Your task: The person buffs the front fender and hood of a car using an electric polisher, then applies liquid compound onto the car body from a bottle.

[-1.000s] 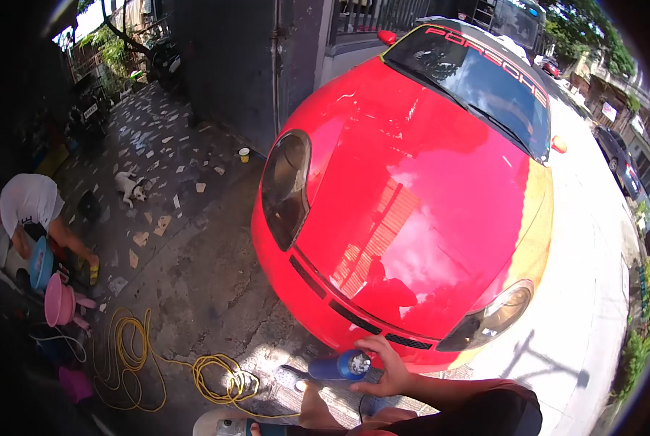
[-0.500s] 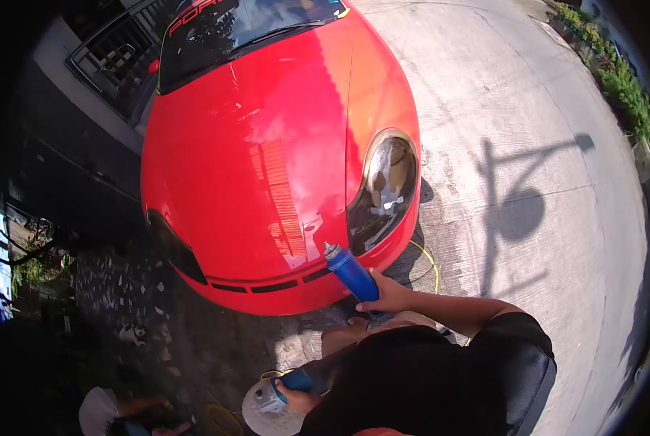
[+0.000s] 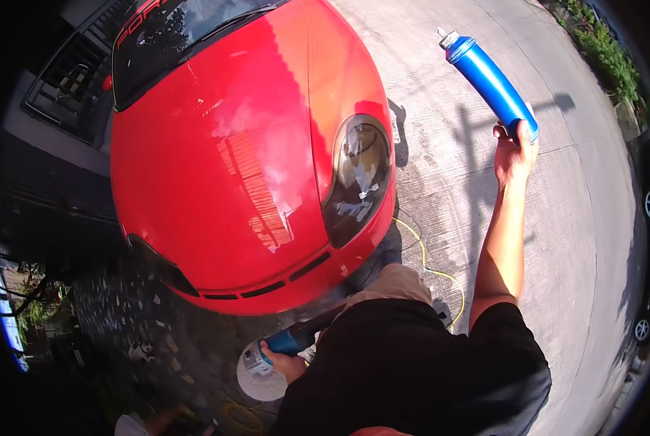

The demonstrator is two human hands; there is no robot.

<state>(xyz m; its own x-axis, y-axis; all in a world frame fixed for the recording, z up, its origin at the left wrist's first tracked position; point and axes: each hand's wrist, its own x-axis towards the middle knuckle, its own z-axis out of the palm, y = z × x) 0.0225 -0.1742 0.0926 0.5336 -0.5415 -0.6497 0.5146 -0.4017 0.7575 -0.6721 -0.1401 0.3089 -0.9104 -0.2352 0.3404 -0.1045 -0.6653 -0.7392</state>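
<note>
My right hand [image 3: 515,154] is raised out to the right, wrapped around the base of a blue squeeze bottle [image 3: 493,83] with a pale nozzle. The bottle is tilted, its nozzle pointing up and to the left, apart from the car. Low on the left, my left hand [image 3: 285,365] grips a blue-and-black power polisher [image 3: 290,338] by its front body. A round white pad [image 3: 261,384] sits at the tool's end, clear of the car. In front of me is a red car [image 3: 216,182] with a glossy hood and a dark-framed headlight [image 3: 357,178].
A yellow cord [image 3: 441,273] lies on the concrete right of the bumper, and a coiled yellow cord [image 3: 243,420] lies at the lower left. Another person's pale-clothed part [image 3: 130,426] shows at the bottom left. Plants [image 3: 608,58] line the far right edge.
My right hand has swung the bottle up and right, away from the front of the hood. The polisher stays low in my left hand. The other person has moved lower, mostly out of view.
</note>
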